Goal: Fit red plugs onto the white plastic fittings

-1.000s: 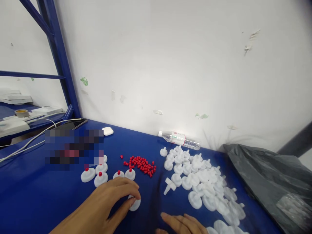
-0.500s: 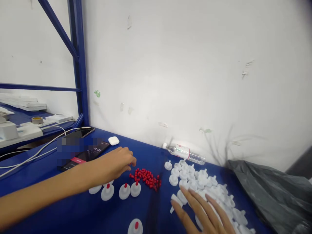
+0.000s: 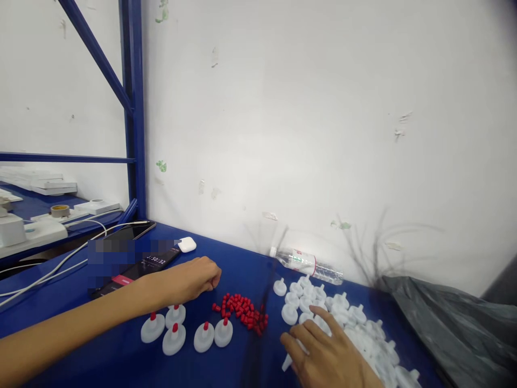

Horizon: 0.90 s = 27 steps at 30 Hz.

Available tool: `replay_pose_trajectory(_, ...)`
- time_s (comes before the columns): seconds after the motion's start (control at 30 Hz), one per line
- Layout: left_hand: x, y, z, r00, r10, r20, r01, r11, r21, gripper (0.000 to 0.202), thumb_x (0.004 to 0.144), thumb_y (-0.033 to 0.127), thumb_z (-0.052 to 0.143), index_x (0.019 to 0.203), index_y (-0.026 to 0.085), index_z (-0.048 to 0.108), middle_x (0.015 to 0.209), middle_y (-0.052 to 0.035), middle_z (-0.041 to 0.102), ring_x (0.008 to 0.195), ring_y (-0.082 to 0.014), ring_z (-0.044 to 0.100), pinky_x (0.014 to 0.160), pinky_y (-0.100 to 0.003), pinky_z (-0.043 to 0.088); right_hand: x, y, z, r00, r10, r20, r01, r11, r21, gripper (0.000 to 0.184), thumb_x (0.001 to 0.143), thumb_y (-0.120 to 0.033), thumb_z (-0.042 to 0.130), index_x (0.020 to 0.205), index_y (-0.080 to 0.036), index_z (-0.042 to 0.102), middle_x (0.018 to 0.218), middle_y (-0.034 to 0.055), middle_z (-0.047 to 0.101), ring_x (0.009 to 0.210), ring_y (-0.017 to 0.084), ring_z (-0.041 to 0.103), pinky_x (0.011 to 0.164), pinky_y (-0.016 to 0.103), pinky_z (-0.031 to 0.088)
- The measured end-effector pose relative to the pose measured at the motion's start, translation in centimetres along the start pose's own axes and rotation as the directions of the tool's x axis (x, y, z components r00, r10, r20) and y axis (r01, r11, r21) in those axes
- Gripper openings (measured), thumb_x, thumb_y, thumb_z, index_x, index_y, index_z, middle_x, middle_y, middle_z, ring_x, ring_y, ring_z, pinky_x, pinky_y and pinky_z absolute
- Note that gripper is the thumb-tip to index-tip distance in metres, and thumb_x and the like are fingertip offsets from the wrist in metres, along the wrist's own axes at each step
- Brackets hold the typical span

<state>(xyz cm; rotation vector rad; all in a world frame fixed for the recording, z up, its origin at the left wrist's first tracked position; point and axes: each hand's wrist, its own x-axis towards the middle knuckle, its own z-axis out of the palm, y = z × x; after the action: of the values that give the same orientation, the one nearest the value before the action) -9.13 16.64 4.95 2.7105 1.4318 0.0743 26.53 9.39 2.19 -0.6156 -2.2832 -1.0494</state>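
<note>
Head view: right hand [image 3: 323,347] has curled in over a white stemmed disc [image 3: 287,362].
Left hand [image 3: 202,277], bunched, nears red caps [image 3: 242,311]; cannot tell either grip.

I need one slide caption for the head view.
Left hand near red caps, right hand at white parts, blue table below.
</note>
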Motion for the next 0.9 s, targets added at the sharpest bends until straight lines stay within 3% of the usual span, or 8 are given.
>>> replay_pose_trajectory(0.2, -0.1, -1.7, -0.3, 0.998, -0.028, -0.059, 0.027, 1.000, -0.008, 0.029, 0.108, 0.039, 0.078, 0.128, 0.019, 0.074, 0.128, -0.0084, 0.077, 0.112, -0.0284, 0.077, 0.098, -0.052, 0.068, 2.7, -0.9, -1.1, 0.996, 0.072, -0.045, -0.065, 0.987, 0.147, 0.011, 0.095, -0.019, 0.060, 0.101, -0.028, 0.064, 0.077, -0.0114, 0.074, 0.066, 0.012, 0.070, 0.093, 0.038, 0.049)
replay_pose_trajectory(0.37, 0.5, -2.5, 0.2, 1.000, -0.017, -0.004, 0.017, 0.999, -0.034, 0.027, 0.109, 0.040, 0.078, 0.125, 0.018, 0.074, 0.122, -0.0071, 0.079, 0.102, -0.0252, 0.079, 0.089, -0.046, 0.070, 1.6, -2.8, 0.4, 0.998, 0.059, -0.034, -0.053, 0.988, 0.145, 0.019, 0.089, -0.023, 0.067, 0.108, -0.026, 0.066, 0.079, -0.0115, 0.075, 0.064, 0.012, 0.069, 0.091, 0.037, 0.053)
replay_pose_trajectory(0.47, 0.4, -1.9, 0.1, 0.998, -0.018, -0.056, 0.016, 1.000, -0.022, 0.025, 0.109, 0.040, 0.077, 0.121, 0.018, 0.075, 0.118, -0.0062, 0.079, 0.100, -0.0246, 0.078, 0.090, -0.046, 0.069, 1.0, -3.2, 0.7, 0.996, 0.081, -0.042, -0.073, 0.982, 0.172, 0.022, 0.083, -0.023, 0.068, 0.105, -0.026, 0.066, 0.076, -0.0111, 0.074, 0.062, 0.013, 0.070, 0.089, 0.036, 0.055)
replay_pose_trajectory(0.57, 0.3, -0.3, -1.0, 0.988, -0.020, -0.150, 0.017, 1.000, -0.025, 0.021, 0.107, 0.038, 0.079, 0.107, 0.018, 0.075, 0.104, -0.0026, 0.077, 0.091, -0.0224, 0.075, 0.085, -0.043, 0.067, 1.3, -3.3, 0.4, 0.991, 0.127, -0.051, -0.112, 0.967, 0.231, 0.026, 0.079, -0.019, 0.066, 0.104, -0.025, 0.067, 0.078, -0.0109, 0.076, 0.062, 0.012, 0.073, 0.088, 0.035, 0.057)
replay_pose_trajectory(0.67, 0.3, 2.2, -2.9, 0.965, 0.021, -0.260, -0.051, 0.993, -0.109, 0.007, 0.099, 0.020, 0.079, 0.095, 0.020, 0.073, 0.089, 0.0016, 0.073, 0.077, -0.0187, 0.069, 0.073, -0.035, 0.058, 1.9, -3.8, -0.1, 0.972, 0.216, -0.094, -0.179, 0.937, 0.299, 0.025, 0.079, -0.018, 0.065, 0.103, -0.025, 0.068, 0.077, -0.0104, 0.077, 0.061, 0.013, 0.074, 0.080, 0.035, 0.060)
replay_pose_trajectory(0.7, 0.3, 3.3, -3.5, 0.953, 0.042, -0.300, -0.090, 0.985, -0.150, 0.006, 0.096, 0.015, 0.075, 0.096, 0.021, 0.074, 0.086, 0.0029, 0.072, 0.073, -0.0173, 0.067, 0.071, -0.033, 0.055, 2.1, -4.0, -0.2, 0.963, 0.248, -0.104, -0.204, 0.926, 0.318, 0.024, 0.080, -0.019, 0.065, 0.102, -0.025, 0.069, 0.076, -0.0101, 0.076, 0.061, 0.014, 0.073, 0.075, 0.035, 0.061)
replay_pose_trajectory(0.8, 0.1, 6.7, -4.5, 0.902, 0.103, -0.419, -0.232, 0.935, -0.268, 0.014, 0.104, 0.021, 0.065, 0.108, 0.025, 0.077, 0.087, 0.0032, 0.075, 0.071, -0.0151, 0.068, 0.069, -0.028, 0.055, 2.6, -4.7, -0.1, 0.943, 0.305, -0.133, -0.239, 0.900, 0.366, 0.020, 0.080, -0.021, 0.066, 0.099, -0.026, 0.068, 0.072, -0.0095, 0.074, 0.056, 0.015, 0.071, 0.062, 0.033, 0.060)
replay_pose_trajectory(0.9, -0.7, 9.3, -3.9, 0.853, 0.199, -0.482, -0.386, 0.863, -0.326, 0.023, 0.110, 0.026, 0.059, 0.121, 0.030, 0.080, 0.098, 0.0005, 0.082, 0.081, -0.0158, 0.075, 0.075, -0.027, 0.059, 2.7, -5.0, 0.0, 0.931, 0.328, -0.161, -0.245, 0.887, 0.391, 0.021, 0.081, -0.019, 0.062, 0.100, -0.027, 0.068, 0.070, -0.0094, 0.074, 0.051, 0.015, 0.069, 0.057, 0.031, 0.058)
